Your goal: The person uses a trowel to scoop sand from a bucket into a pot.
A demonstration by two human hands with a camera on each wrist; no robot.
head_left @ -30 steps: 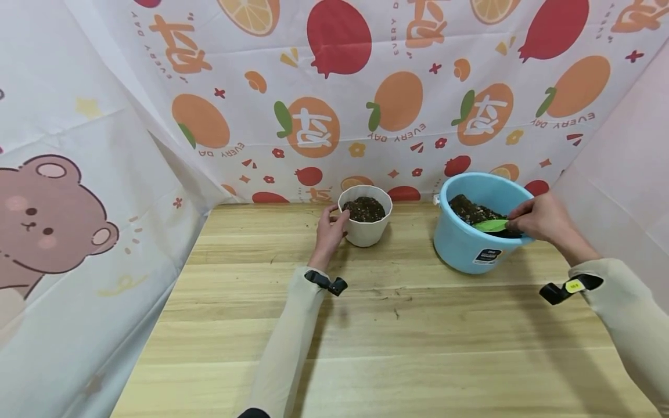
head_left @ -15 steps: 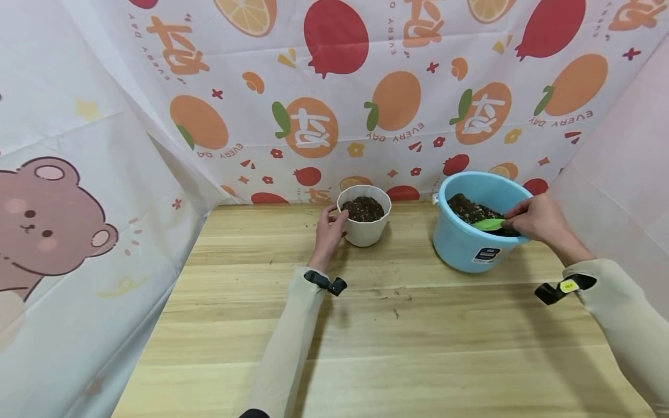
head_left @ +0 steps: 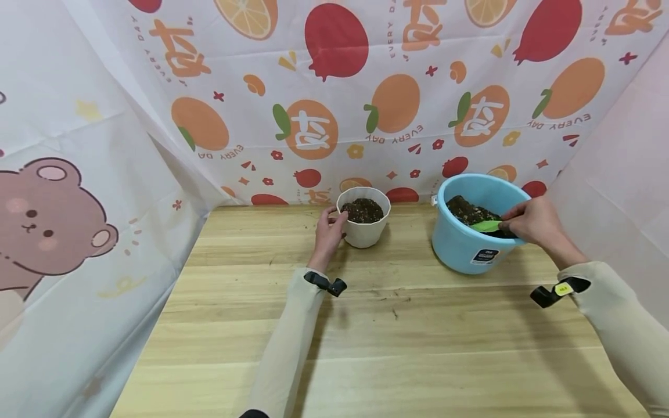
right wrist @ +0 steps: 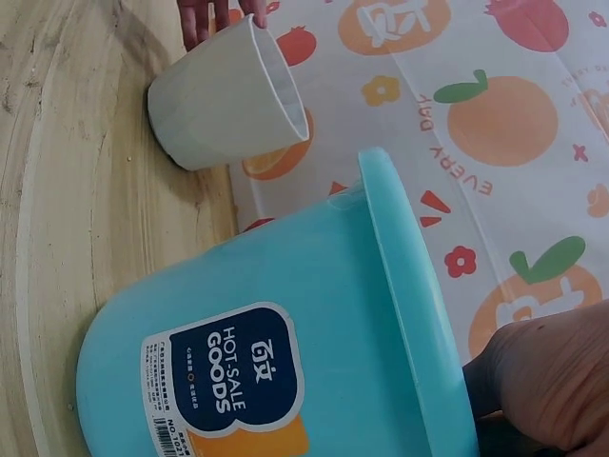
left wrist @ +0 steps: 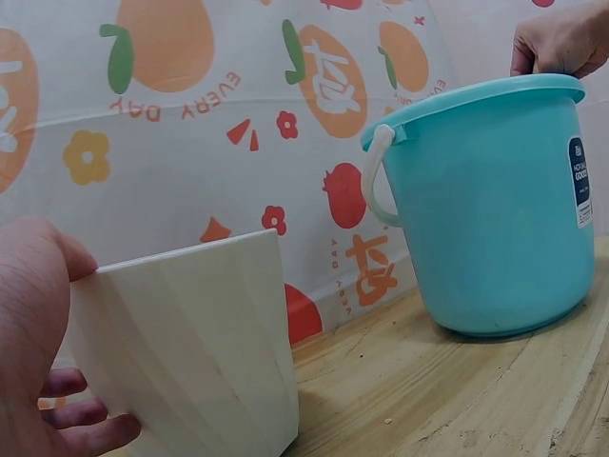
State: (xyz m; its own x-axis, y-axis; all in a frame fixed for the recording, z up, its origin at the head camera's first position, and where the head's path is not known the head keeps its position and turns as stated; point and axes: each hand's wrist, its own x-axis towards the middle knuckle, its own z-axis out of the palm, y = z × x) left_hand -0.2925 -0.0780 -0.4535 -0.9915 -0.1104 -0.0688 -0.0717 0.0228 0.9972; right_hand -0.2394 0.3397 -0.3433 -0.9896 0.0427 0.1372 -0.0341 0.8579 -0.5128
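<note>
A white flower pot [head_left: 365, 233] holding dark soil [head_left: 362, 211] stands at the back of the table. My left hand [head_left: 329, 233] holds its left side. In the left wrist view the thumb is at the pot's rim and the fingers curl against the outer wall. To the right is a light blue bucket [head_left: 460, 244], partly filled with dark potting soil [head_left: 467, 211]. My right hand [head_left: 534, 220] reaches over its right rim and pinches a green trowel [head_left: 487, 226], whose blade lies at the soil. The right fingertips are hidden by the bucket in the right wrist view.
A wooden table [head_left: 366, 371] bears a few dark soil crumbs [head_left: 395, 314] in front of the pot. A fruit-print cloth [head_left: 235, 122] hangs close behind pot and bucket. The bucket's white handle [left wrist: 374, 176] hangs at its side.
My right hand and the green trowel have shifted slightly left inside the bucket. The left hand keeps its hold on the flower pot, which stays in place.
</note>
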